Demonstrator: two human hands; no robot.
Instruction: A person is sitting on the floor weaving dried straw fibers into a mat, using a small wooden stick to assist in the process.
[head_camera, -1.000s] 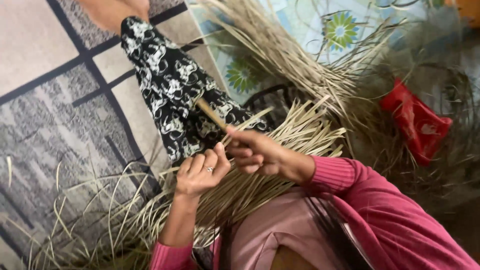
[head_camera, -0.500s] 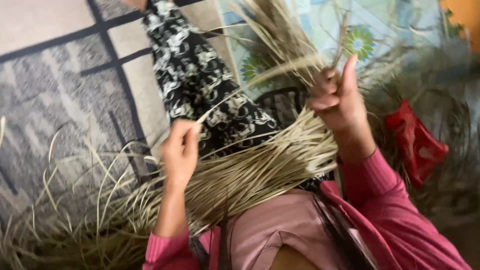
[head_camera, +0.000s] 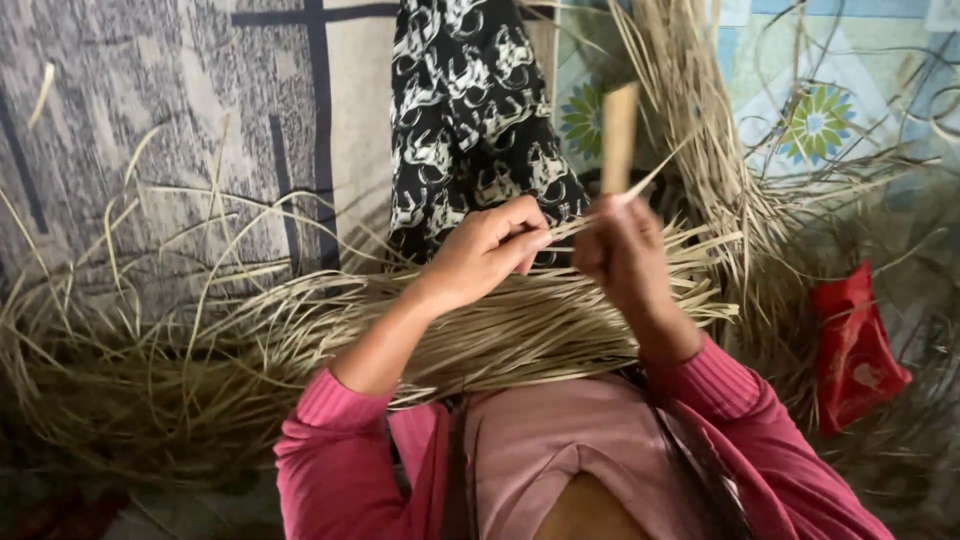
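Over the lap, the left hand (head_camera: 480, 255) pinches a pale straw strip (head_camera: 575, 228); at three o'clock, the right hand (head_camera: 622, 250) fingers grip a wooden stick (head_camera: 618, 138).

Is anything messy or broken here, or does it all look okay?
Nothing looks broken. The dry leaf strips lie scattered loose over the patterned floor mat, and a crumpled red wrapper sits among them. The left hand and right hand pinch one strip between them.

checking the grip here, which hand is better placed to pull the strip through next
Probably the left hand: it pinches the thin strip at its fingertips. The right hand is closed around a wooden tool.
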